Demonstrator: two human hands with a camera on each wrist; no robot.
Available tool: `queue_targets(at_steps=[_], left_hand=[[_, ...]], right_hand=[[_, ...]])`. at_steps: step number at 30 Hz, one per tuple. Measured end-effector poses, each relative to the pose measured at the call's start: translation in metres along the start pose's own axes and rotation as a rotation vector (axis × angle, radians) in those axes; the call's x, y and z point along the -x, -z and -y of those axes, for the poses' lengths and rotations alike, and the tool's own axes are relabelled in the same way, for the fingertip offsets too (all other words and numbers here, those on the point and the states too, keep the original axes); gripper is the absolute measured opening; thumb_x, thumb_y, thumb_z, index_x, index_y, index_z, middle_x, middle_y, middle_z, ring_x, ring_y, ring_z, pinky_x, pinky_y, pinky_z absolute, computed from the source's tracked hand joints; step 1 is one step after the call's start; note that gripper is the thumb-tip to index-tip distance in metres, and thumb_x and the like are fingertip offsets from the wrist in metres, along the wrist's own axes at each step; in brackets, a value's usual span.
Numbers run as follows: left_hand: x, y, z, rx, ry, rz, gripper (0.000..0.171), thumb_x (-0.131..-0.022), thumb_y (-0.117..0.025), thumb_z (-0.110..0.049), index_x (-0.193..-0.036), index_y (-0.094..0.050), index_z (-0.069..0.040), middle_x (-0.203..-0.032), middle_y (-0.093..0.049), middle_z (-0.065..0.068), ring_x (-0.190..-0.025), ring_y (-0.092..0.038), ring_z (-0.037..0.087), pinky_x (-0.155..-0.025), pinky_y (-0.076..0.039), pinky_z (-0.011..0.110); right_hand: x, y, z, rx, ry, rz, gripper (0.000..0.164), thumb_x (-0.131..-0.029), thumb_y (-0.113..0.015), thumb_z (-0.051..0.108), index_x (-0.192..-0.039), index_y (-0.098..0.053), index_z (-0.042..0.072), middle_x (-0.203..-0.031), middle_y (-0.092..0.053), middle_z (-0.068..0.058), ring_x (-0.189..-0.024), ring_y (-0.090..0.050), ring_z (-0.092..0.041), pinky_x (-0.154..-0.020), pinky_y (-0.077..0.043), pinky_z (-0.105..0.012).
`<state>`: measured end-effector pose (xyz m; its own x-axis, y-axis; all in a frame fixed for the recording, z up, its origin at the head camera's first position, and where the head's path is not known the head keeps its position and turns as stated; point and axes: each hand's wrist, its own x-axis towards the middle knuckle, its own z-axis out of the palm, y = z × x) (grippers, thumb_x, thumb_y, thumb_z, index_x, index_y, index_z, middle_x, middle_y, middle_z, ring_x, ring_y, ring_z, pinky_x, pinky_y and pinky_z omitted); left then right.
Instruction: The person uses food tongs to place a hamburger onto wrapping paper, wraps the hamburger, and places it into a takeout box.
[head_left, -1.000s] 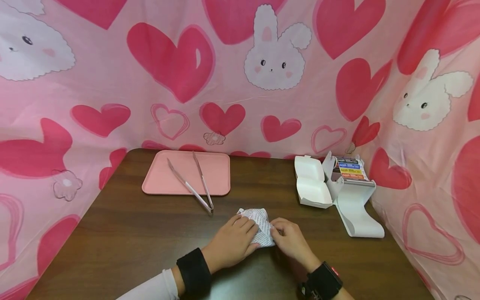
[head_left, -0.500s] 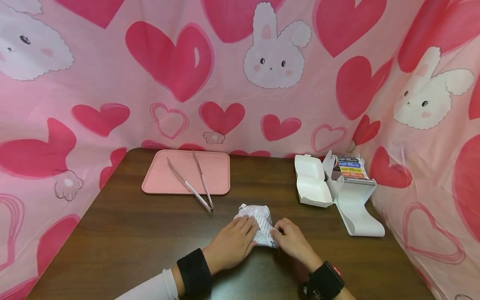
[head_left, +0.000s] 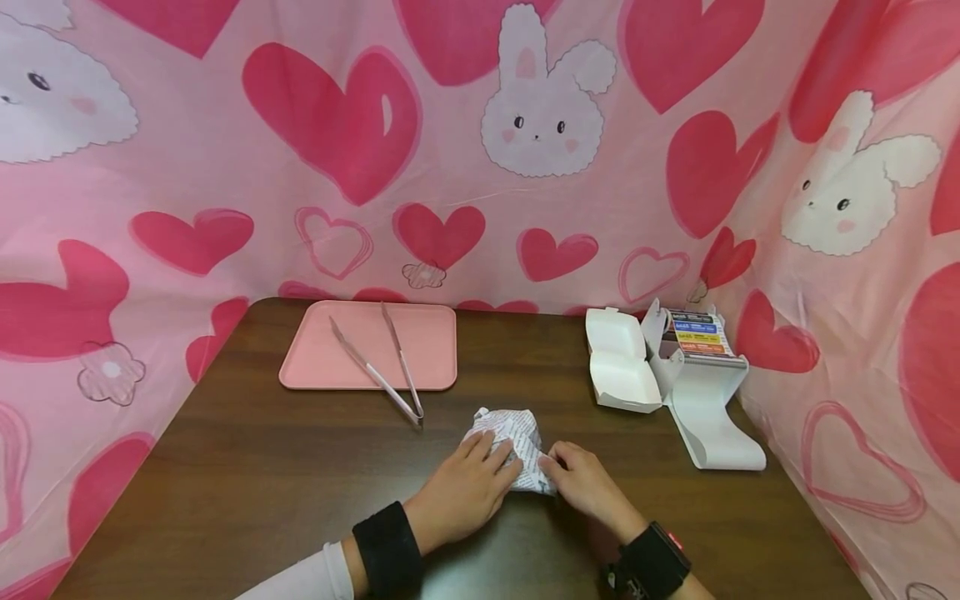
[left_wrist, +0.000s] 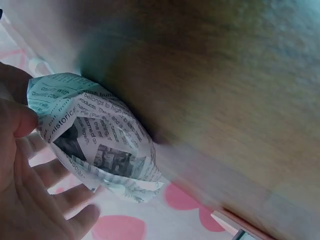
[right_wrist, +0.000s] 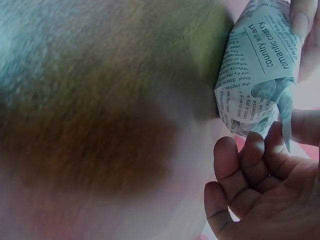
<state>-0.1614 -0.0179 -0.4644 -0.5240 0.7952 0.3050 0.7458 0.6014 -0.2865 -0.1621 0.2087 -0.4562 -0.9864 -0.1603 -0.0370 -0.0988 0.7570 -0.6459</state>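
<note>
Two hands at paper parcel. Head view: parcel (head_left: 519, 432) on brown table (head_left: 300, 475), nearer than tongs (head_left: 386, 384) and pink tray (head_left: 307, 367); left hand (head_left: 461, 492) laid on it, fingers spread; right hand (head_left: 588, 483) at right corner. Left wrist view adds dark printed pictures (left_wrist: 112, 157) on paper, fingers extended alongside. Right wrist view alone clearly shows flap (right_wrist: 284, 112) pinched between right thumb and finger, other fingers bent.
</note>
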Motion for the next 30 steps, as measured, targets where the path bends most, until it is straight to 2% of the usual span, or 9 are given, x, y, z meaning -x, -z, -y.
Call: queue_targets(at_steps=[5,10,12,17,21,26,30], left_hand=[[-0.001,-0.001,0.000,0.009,-0.005,-0.028,0.033,-0.100,-0.056,-0.036,-0.128,-0.062,-0.018,-0.134,-0.062,0.005,-0.128,-0.056,0.022,-0.111,-0.042,0.040],[0.000,0.001,-0.001,0.031,-0.011,-0.007,0.036,-0.103,-0.055,-0.034,-0.133,-0.062,-0.014,-0.135,-0.061,0.009,-0.126,-0.057,0.021,-0.104,-0.047,0.032],[0.000,0.002,-0.001,0.033,-0.011,0.004,0.036,-0.103,-0.054,-0.033,-0.133,-0.061,-0.014,-0.135,-0.060,0.010,-0.126,-0.057,0.022,-0.102,-0.049,0.031],[-0.001,0.003,-0.001,0.045,-0.008,0.018,0.036,-0.104,-0.053,-0.031,-0.134,-0.061,-0.013,-0.136,-0.061,0.010,-0.127,-0.057,0.022,-0.104,-0.048,0.032],[0.000,0.002,0.000,0.056,-0.011,0.012,0.036,-0.104,-0.053,-0.031,-0.134,-0.061,-0.012,-0.135,-0.061,0.010,-0.127,-0.057,0.022,-0.105,-0.047,0.032],[0.000,0.000,0.000,0.066,-0.014,0.002,0.035,-0.104,-0.054,-0.030,-0.132,-0.061,-0.011,-0.134,-0.061,0.010,-0.126,-0.057,0.022,-0.105,-0.047,0.032],[0.000,0.001,0.000,0.081,-0.017,0.012,0.035,-0.104,-0.054,-0.029,-0.133,-0.060,-0.010,-0.135,-0.061,0.011,-0.128,-0.056,0.023,-0.105,-0.047,0.033]], right_hand=[[-0.002,0.000,-0.004,0.020,0.014,-0.013,0.026,-0.099,-0.064,0.023,-0.076,-0.056,0.016,-0.073,-0.048,0.006,-0.069,-0.046,-0.011,-0.063,-0.038,-0.026],[-0.003,0.003,-0.009,0.015,0.004,-0.024,0.028,-0.099,-0.065,0.029,-0.076,-0.056,0.016,-0.072,-0.049,0.005,-0.070,-0.048,-0.012,-0.064,-0.039,-0.028],[-0.003,0.008,-0.013,0.008,-0.025,-0.034,0.028,-0.101,-0.063,0.032,-0.078,-0.058,0.015,-0.073,-0.051,0.004,-0.071,-0.049,-0.013,-0.065,-0.040,-0.029],[-0.005,0.039,-0.038,0.027,-0.157,-0.130,0.035,-0.105,-0.053,0.036,-0.095,-0.065,0.005,-0.086,-0.059,-0.006,-0.079,-0.055,-0.021,-0.071,-0.045,-0.036],[-0.003,0.071,-0.066,0.075,-0.252,-0.218,0.037,-0.105,-0.053,0.034,-0.108,-0.065,-0.001,-0.099,-0.065,-0.014,-0.090,-0.059,-0.028,-0.077,-0.046,-0.041],[0.005,0.100,-0.095,0.101,-0.345,-0.284,0.035,-0.103,-0.053,0.028,-0.110,-0.062,-0.006,-0.103,-0.063,-0.023,-0.093,-0.058,-0.036,-0.079,-0.046,-0.046],[0.011,0.115,-0.114,0.161,-0.345,-0.372,0.035,-0.101,-0.056,0.023,-0.108,-0.063,-0.010,-0.104,-0.064,-0.031,-0.093,-0.061,-0.044,-0.079,-0.046,-0.054]])
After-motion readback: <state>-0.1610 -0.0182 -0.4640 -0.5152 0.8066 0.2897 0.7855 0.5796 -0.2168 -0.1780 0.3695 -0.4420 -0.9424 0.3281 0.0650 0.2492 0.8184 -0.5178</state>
